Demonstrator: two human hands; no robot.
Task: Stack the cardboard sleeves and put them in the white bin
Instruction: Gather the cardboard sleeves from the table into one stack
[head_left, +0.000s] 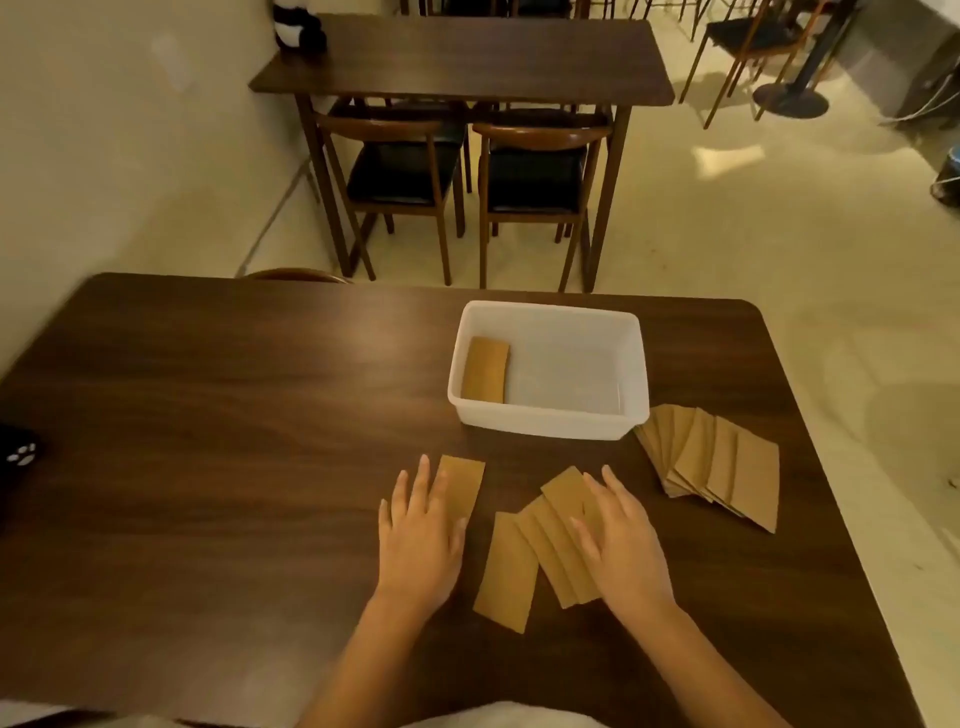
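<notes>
A white bin (545, 425) stands on the dark wooden table, with one brown cardboard sleeve (485, 369) lying flat by its left wall. My left hand (421, 530) lies flat, fingers apart, partly over a single sleeve (465, 486). My right hand (621, 540) rests flat, fingers spread, on a small fan of several sleeves (550, 545). One more sleeve (506, 571) lies at the left end of that fan. A bigger fanned pile of sleeves (722, 465) sits right of the bin. Neither hand grips anything.
The table (208, 441) is broad, with its right edge just past the bigger pile. A dark object (18, 457) sits at the far left edge. Beyond stand another table (467, 57) and two chairs (405, 171).
</notes>
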